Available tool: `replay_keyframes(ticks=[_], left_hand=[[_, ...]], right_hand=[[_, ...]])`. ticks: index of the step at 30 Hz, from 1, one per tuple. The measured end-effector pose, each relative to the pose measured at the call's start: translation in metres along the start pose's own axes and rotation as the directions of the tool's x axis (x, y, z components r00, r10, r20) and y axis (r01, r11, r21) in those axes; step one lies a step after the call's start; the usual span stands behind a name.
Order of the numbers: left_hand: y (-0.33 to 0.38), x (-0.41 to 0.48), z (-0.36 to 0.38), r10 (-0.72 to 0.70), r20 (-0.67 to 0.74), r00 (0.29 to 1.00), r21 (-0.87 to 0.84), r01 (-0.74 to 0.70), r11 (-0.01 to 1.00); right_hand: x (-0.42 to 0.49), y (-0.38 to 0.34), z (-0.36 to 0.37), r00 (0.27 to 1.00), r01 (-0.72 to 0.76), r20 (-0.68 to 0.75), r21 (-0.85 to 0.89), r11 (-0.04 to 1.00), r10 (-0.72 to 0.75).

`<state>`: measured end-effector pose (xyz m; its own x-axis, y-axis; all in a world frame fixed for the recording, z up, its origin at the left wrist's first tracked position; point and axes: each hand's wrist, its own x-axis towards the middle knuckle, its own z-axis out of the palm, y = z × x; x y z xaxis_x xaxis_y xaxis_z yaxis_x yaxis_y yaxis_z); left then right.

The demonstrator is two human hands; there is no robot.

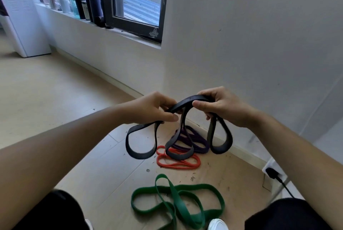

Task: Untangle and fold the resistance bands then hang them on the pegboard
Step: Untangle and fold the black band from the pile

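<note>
Black resistance band [141, 150] in loops; orange band [178, 162], purple band [194, 142] and green band [178, 202] on the pale wood-grain floor [55, 99]; white wall [259, 34], black window frame [133, 25], white shoe [217, 225] at lower right, black trousers [287, 215]

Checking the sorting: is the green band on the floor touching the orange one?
Apart. The head view shows bare floor between the green band and the orange band.
</note>
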<state>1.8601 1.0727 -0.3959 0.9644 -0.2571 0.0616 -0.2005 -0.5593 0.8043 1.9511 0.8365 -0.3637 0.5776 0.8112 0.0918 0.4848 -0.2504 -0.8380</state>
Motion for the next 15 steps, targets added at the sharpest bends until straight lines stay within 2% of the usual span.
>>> replay_keyframes(ticks=[6,12,15], left_hand=[[0.002,0.003,0.013,-0.010,-0.032,0.999,-0.191,0.003,0.982],[0.005,0.005,0.019,0.072,-0.157,0.985,-0.293,-0.116,0.949],[0.007,0.006,0.017,0.086,-0.188,0.978,-0.353,-0.149,0.924]], right_hand=[[0.000,-0.003,0.008,0.998,0.004,-0.056,0.265,0.964,0.012],[0.001,-0.004,0.009,0.996,0.025,-0.089,0.356,0.934,0.008],[-0.001,-0.002,0.001,0.995,0.030,-0.097,0.326,0.945,0.002]])
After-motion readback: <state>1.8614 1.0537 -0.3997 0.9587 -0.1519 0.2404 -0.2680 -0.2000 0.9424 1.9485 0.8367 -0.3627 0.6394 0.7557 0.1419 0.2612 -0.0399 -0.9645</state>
